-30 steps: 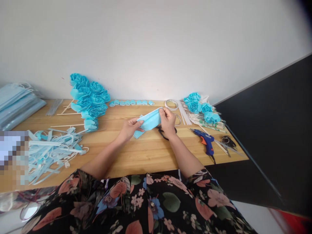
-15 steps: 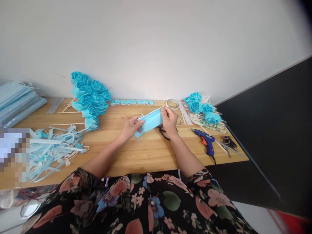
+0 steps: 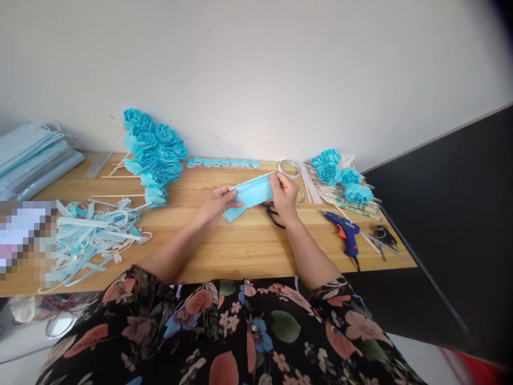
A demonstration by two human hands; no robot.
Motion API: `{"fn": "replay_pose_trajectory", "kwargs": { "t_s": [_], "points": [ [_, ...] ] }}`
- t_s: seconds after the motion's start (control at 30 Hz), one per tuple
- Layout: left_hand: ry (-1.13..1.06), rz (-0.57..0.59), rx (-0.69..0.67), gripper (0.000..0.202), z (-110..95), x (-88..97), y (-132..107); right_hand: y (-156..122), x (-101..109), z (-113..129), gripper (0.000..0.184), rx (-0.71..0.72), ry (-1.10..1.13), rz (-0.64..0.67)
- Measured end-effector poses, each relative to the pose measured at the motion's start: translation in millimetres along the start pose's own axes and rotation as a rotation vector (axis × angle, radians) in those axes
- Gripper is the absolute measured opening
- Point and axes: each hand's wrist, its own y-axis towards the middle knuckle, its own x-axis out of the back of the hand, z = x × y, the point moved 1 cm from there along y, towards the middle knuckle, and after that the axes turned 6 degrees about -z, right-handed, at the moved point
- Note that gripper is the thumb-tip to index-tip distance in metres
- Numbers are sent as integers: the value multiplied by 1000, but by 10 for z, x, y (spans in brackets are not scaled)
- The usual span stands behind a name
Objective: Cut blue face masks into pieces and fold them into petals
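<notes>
A light blue piece of face mask fabric (image 3: 255, 191) is stretched between my two hands above the table. My left hand (image 3: 218, 204) pinches its left end, thumb on top. At the upper right corner, my right hand (image 3: 284, 193) grips the other end with curled fingers. Another blue piece of fabric (image 3: 235, 213) shows beneath, near my left fingers; I cannot tell whether it is touched. Black-handled scissors (image 3: 274, 216) lie partly hidden behind my right hand.
Blue fabric roses (image 3: 154, 149) on sticks lie left, more roses (image 3: 329, 174) right. Cut mask strips and loops (image 3: 96, 235) are heaped left, by stacked masks (image 3: 32, 160). Several small rolled pieces (image 3: 216, 162) line the wall. Tape (image 3: 289, 169) and a glue gun (image 3: 344, 231) lie right.
The view has shifted slightly, so the table's things sit a little further right. Both hands keep hold of the fabric, which is held slightly flatter toward me.
</notes>
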Motion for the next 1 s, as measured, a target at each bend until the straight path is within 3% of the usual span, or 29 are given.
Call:
{"fn": "replay_pose_trajectory", "kwargs": {
  "t_s": [0.3,0.63,0.87,0.93,1.0],
  "points": [
    [-9,69,-63,43,4,-7,-7,29,3,-38,40,-39,78,-1],
    [-16,-34,-42,44,7,4,14,19,-28,-93,41,-89,108,-9],
    [6,-45,-46,49,19,15,19,26,-18,-95,42,-136,106,-28],
    [-11,-41,-47,48,20,22,28,34,-27,-113,42,-184,181,-19],
    [-50,-37,-54,46,14,25,35,43,-57,-134,49,-268,348,76]
  ]
}}
